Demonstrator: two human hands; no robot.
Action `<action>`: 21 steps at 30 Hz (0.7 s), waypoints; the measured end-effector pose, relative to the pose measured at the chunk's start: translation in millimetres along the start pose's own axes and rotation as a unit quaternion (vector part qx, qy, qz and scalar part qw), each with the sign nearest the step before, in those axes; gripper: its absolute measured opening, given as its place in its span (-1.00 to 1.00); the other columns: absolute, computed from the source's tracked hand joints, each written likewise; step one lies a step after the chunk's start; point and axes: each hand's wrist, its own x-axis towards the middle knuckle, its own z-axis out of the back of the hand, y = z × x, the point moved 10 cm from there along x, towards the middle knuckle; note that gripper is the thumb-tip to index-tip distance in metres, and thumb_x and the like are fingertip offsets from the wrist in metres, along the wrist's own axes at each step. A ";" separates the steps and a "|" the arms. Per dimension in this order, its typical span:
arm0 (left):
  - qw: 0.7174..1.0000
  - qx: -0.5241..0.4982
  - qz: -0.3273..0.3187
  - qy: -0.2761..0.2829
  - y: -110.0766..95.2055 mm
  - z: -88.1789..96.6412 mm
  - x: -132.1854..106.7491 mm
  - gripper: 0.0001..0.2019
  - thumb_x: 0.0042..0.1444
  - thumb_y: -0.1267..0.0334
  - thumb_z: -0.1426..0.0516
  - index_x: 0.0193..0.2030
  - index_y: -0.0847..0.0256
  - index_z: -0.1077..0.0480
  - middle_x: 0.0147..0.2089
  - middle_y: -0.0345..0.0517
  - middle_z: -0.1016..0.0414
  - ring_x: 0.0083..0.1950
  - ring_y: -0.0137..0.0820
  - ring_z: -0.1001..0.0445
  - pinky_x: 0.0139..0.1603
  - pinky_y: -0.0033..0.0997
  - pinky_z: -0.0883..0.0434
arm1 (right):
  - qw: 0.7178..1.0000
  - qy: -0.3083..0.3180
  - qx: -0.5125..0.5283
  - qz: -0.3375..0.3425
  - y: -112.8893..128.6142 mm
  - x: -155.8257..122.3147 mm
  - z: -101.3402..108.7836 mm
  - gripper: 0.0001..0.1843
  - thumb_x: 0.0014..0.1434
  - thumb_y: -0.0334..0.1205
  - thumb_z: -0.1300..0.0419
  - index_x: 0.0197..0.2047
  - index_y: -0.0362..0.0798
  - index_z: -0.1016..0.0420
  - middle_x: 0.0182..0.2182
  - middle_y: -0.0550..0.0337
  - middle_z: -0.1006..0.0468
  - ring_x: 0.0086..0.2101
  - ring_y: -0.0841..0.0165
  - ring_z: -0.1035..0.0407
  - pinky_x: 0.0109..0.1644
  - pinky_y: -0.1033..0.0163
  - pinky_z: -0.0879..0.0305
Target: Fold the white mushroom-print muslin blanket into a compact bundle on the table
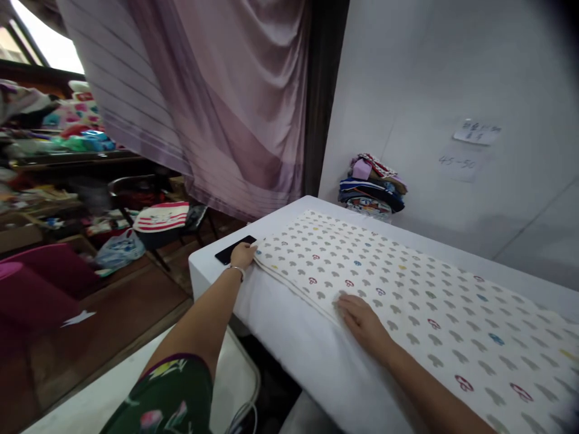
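Note:
A cream cloth (407,289) printed with small grey, red and blue hearts lies spread over a white table (289,325). My left hand (243,255) reaches out to the cloth's far left corner, fingers curled down onto its edge. My right hand (362,319) rests flat on the cloth near its front edge, fingers stretched out. A black phone (234,249) lies on the table just beyond my left hand.
A stack of folded clothes (371,187) sits at the table's far end against the white wall. A purple curtain (203,102) hangs behind. To the left stand a chair with a striped cushion (160,216), cluttered shelves and a plastic bag (120,250) on the floor.

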 end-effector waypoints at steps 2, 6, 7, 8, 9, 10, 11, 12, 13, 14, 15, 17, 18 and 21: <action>0.999 0.016 -0.039 -0.019 -9.7 7.0 -9.4 -0.69 0.18 0.19 0.00 -0.07 0.35 -0.39 -0.08 0.13 -0.45 -0.08 -0.19 -0.42 -0.18 -0.27 -0.35 | 1.000 -0.002 0.006 0.017 14.4 10.8 -5.2 -0.62 0.27 -0.10 0.12 -0.05 0.03 -0.46 -0.05 0.09 -0.47 -0.01 0.22 -0.29 0.09 0.06 -0.20; 0.977 0.039 -0.211 0.008 -47.6 -0.1 -43.7 -0.75 0.15 0.23 -0.04 -0.10 0.20 -0.44 0.01 -0.05 -0.44 0.07 -0.28 -0.33 0.02 -0.35 -0.28 | 0.999 0.025 -0.044 0.004 27.5 27.3 -19.1 -0.70 0.26 -0.16 0.08 -0.18 0.00 -0.46 -0.24 0.13 -0.46 -0.15 0.29 -0.30 -0.10 0.22 -0.26; 0.964 0.044 -0.259 0.031 -57.8 -6.8 -54.8 -0.79 0.13 0.24 -0.06 -0.15 0.17 -0.46 -0.02 -0.10 -0.46 0.05 -0.32 -0.34 0.04 -0.39 -0.27 | 0.997 0.035 -0.063 -0.001 29.1 30.1 -22.5 -0.72 0.25 -0.16 0.07 -0.21 0.00 -0.46 -0.26 0.14 -0.44 -0.16 0.29 -0.29 -0.13 0.24 -0.25; 0.950 0.049 -0.304 0.053 -66.9 -14.1 -65.8 -0.81 0.12 0.25 -0.07 -0.19 0.15 -0.48 -0.05 -0.15 -0.48 0.03 -0.36 -0.35 0.04 -0.43 -0.27 | 0.996 0.043 -0.081 -0.004 30.7 32.4 -25.3 -0.73 0.24 -0.17 0.05 -0.22 0.00 -0.46 -0.26 0.14 -0.43 -0.17 0.30 -0.29 -0.16 0.26 -0.24; 0.935 0.054 -0.343 0.073 -74.9 -20.9 -76.1 -0.83 0.12 0.27 -0.07 -0.22 0.13 -0.49 -0.07 -0.17 -0.49 0.01 -0.38 -0.35 0.04 -0.45 -0.27 | 0.994 0.052 -0.098 -0.006 32.1 34.2 -27.8 -0.75 0.23 -0.18 0.04 -0.22 0.00 -0.46 -0.26 0.14 -0.42 -0.18 0.29 -0.28 -0.17 0.27 -0.23; 0.920 0.061 -0.376 0.089 -81.6 -26.9 -84.9 -0.83 0.12 0.29 -0.07 -0.23 0.12 -0.49 -0.09 -0.18 -0.49 0.00 -0.39 -0.36 0.03 -0.45 -0.27 | 0.992 0.061 -0.114 -0.007 33.5 35.5 -29.9 -0.75 0.23 -0.19 0.03 -0.20 -0.01 -0.45 -0.25 0.13 -0.42 -0.18 0.29 -0.28 -0.19 0.28 -0.22; 0.907 0.067 -0.403 0.099 -87.1 -31.6 -91.9 -0.83 0.13 0.31 -0.07 -0.23 0.12 -0.49 -0.10 -0.18 -0.50 -0.02 -0.40 -0.36 0.02 -0.45 -0.27 | 0.989 0.068 -0.129 -0.006 34.9 36.4 -31.6 -0.75 0.23 -0.20 0.03 -0.18 -0.01 -0.45 -0.24 0.12 -0.42 -0.19 0.29 -0.28 -0.21 0.28 -0.21; 0.897 0.074 -0.424 0.105 -91.5 -35.2 -96.9 -0.82 0.14 0.32 -0.05 -0.23 0.13 -0.49 -0.10 -0.16 -0.50 -0.04 -0.39 -0.37 0.00 -0.43 -0.28 | 0.987 0.074 -0.143 -0.003 36.4 36.9 -32.8 -0.75 0.23 -0.21 0.03 -0.16 -0.01 -0.45 -0.23 0.11 -0.42 -0.19 0.28 -0.28 -0.22 0.27 -0.21; 0.888 0.080 -0.440 0.106 -95.0 -37.7 -100.1 -0.81 0.15 0.32 -0.04 -0.24 0.14 -0.49 -0.11 -0.14 -0.49 -0.06 -0.39 -0.37 -0.02 -0.41 -0.29 | 0.985 0.078 -0.154 0.000 37.5 37.1 -33.6 -0.74 0.23 -0.22 0.04 -0.13 -0.01 -0.44 -0.23 0.10 -0.42 -0.19 0.27 -0.28 -0.22 0.27 -0.20; 0.881 0.087 -0.452 0.106 -97.6 -39.6 -102.1 -0.80 0.17 0.32 -0.02 -0.25 0.15 -0.49 -0.12 -0.12 -0.49 -0.09 -0.38 -0.38 -0.05 -0.40 -0.30 | 0.983 0.081 -0.163 0.004 38.5 37.0 -34.1 -0.72 0.22 -0.22 0.04 -0.10 -0.01 -0.43 -0.22 0.09 -0.42 -0.19 0.26 -0.28 -0.22 0.27 -0.20; 0.875 0.094 -0.463 0.105 -99.4 -41.1 -103.3 -0.78 0.18 0.32 0.00 -0.26 0.16 -0.49 -0.14 -0.10 -0.49 -0.11 -0.38 -0.38 -0.07 -0.38 -0.30 | 0.982 0.083 -0.169 0.008 39.1 36.6 -34.4 -0.70 0.22 -0.23 0.04 -0.06 -0.02 -0.42 -0.21 0.08 -0.42 -0.18 0.26 -0.28 -0.22 0.26 -0.21; 0.863 0.107 -0.483 0.104 -101.2 -43.8 -105.0 -0.75 0.20 0.32 0.04 -0.27 0.17 -0.48 -0.17 -0.09 -0.48 -0.14 -0.38 -0.38 -0.09 -0.37 -0.30 | 0.980 0.091 -0.179 0.014 39.1 35.3 -35.8 -0.66 0.21 -0.25 0.04 0.01 -0.03 -0.39 -0.18 0.05 -0.42 -0.16 0.24 -0.27 -0.20 0.25 -0.22; 0.857 0.113 -0.492 0.104 -101.2 -44.9 -105.8 -0.74 0.21 0.33 0.05 -0.25 0.17 -0.48 -0.17 -0.08 -0.48 -0.14 -0.38 -0.38 -0.09 -0.37 -0.29 | 0.978 0.097 -0.184 0.016 38.9 34.4 -36.9 -0.63 0.21 -0.27 0.05 0.04 -0.03 -0.37 -0.16 0.03 -0.42 -0.15 0.23 -0.27 -0.19 0.24 -0.22; 0.841 0.134 -0.514 0.103 -100.0 -47.7 -108.1 -0.73 0.20 0.37 0.07 -0.17 0.17 -0.45 -0.14 -0.07 -0.46 -0.13 -0.37 -0.38 -0.10 -0.37 -0.28 | 0.972 0.115 -0.202 0.030 40.7 32.4 -39.6 -0.58 0.20 -0.30 0.08 0.10 -0.05 -0.34 -0.12 0.00 -0.42 -0.14 0.21 -0.27 -0.17 0.21 -0.24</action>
